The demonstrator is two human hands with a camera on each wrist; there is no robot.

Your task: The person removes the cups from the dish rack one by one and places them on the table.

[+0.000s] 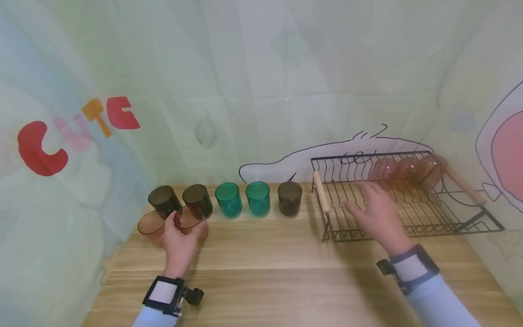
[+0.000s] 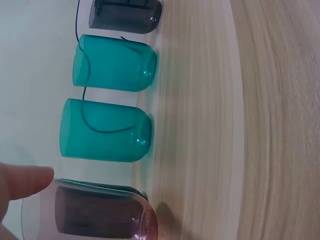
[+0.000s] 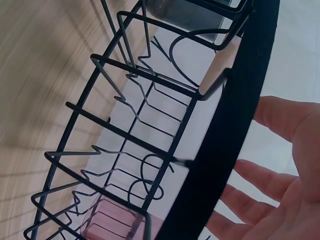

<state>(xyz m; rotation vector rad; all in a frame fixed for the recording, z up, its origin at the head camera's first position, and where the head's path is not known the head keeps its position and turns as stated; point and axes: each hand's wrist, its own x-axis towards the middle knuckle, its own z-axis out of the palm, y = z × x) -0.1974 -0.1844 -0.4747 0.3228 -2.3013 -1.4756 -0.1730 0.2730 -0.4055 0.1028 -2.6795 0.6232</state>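
We had the left hand [image 1: 180,243] at the near left of the desk [image 1: 286,272], its fingers wrapped round a pink cup [image 1: 189,221], one of two pink cups standing in front of the row; the other pink cup [image 1: 150,227] stood just to its left. In the left wrist view a fingertip [image 2: 25,182] lay on that tinted wall, which looks like a side grip that left the rim free.

Behind them, along the far edge, stood two brown cups [image 1: 163,200], two green cups [image 1: 243,198] and one more dark cup [image 1: 289,198], all upright and set in a line, each easy to reach.

Our right hand [image 1: 377,213] hovered over the near left part of the wire rack [image 1: 461,227], fingers spread and relaxed, holding nothing. Three pink cups [image 1: 408,169] lay tipped on their sides among the prongs at the rack's far right, probably so they could drain.
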